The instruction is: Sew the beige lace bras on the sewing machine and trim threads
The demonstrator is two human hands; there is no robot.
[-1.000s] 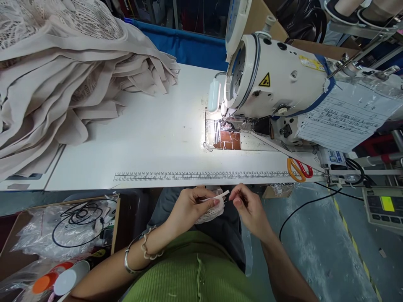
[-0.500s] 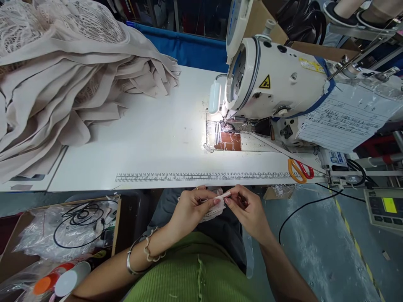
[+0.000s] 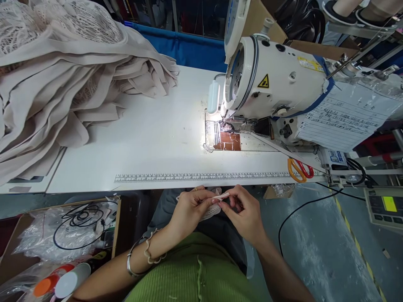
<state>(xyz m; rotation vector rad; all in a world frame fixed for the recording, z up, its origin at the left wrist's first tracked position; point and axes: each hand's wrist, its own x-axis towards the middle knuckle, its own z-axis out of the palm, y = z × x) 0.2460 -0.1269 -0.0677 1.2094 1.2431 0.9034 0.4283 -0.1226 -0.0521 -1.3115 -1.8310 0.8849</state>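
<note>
Over my lap, just below the table's front edge, both hands pinch a small pale pink piece of lace fabric [image 3: 211, 212]. My left hand [image 3: 190, 209] grips it between thumb and fingers. On the right side, my right hand [image 3: 244, 212] has thumb and forefinger closed at the fabric's narrow band-like edge, close to the left fingertips. Part of the lace hangs below the fingers, and the rest is hidden behind my left hand. Beyond the table edge stands a white sewing machine [image 3: 277, 79], its lamp lighting the needle area.
A large heap of pale fabric pieces [image 3: 56, 96] covers the table's left. A printed ruler [image 3: 189, 178] runs along the front edge. Orange- and red-handled scissors [image 3: 297, 171] lie at right. A box [image 3: 117, 226] with plastic bags, cable and bottles stands lower left.
My right hand has shifted slightly left and its fingers have curled in nearer the left fingertips. The lace fabric stays pinched between both hands.
</note>
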